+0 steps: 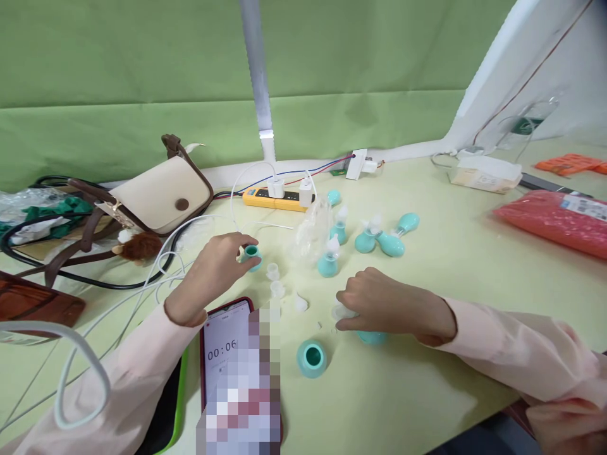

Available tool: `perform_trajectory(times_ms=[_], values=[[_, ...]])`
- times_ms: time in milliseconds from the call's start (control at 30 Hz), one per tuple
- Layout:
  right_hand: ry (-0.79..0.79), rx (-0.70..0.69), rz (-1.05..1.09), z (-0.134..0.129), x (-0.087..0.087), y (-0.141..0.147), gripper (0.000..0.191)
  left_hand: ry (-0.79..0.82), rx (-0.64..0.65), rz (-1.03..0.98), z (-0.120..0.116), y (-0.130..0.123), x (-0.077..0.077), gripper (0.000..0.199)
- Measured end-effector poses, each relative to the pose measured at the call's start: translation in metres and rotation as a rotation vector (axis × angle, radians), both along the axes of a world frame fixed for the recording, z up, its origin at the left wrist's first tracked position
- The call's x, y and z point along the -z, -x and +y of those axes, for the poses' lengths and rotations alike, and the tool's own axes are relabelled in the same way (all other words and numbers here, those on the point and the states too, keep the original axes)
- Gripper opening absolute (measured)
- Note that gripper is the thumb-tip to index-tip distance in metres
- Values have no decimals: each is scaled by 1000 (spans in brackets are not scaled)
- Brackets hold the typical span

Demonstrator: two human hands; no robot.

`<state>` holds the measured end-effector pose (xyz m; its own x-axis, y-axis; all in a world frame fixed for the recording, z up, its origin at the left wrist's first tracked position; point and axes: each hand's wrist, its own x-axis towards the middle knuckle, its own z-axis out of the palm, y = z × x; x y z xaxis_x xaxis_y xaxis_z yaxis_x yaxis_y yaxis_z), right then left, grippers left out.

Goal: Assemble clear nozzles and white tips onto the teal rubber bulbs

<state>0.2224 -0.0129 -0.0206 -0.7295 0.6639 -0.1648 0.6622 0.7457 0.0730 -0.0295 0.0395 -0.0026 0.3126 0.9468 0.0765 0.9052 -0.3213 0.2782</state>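
Note:
My left hand point(215, 268) is closed round a small teal squeeze bulb point(251, 253) with its open mouth facing up. My right hand point(379, 300) is closed at a translucent plastic piece point(342, 311), partly hidden by the fingers. Below that hand, part of another teal bulb point(371, 337) shows. An open teal bulb point(312, 359) stands upright near the front. Between my hands lie a translucent pointed nozzle point(300, 303) and two translucent caps point(275, 289). Farther back, several teal bulbs have clear tips fitted, one standing upright point(328, 263) and another lying on its side point(391, 244).
A phone with a running timer point(227, 347) lies at front left. Loose white cables cross the left side near a cream handbag point(156, 193). Behind are a crumpled clear bag point(310, 234) and a yellow power strip point(258, 198). A red package point(552, 215) is at right.

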Motion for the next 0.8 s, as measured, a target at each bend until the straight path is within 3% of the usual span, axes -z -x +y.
perform_trajectory(times_ms=[233,367,467,633,733,800], values=[[27,65,169,5,-14,-8,47,83,47,74,4,3,6,32],[-73,273,380,19,-22,-14,43,95,59,89,2,4,6,34],[-128,406,556,34,-15,-14,37,77,48,102,1,4,4,34],[-4,357,758,48,4,-10,28,-64,-34,65,-10,-5,-6,37],[2,366,900,39,0,-6,28,-221,-61,-26,-29,-18,-15,41],[74,377,1010,24,-9,-1,29,-311,68,-138,-46,-27,-20,36]])
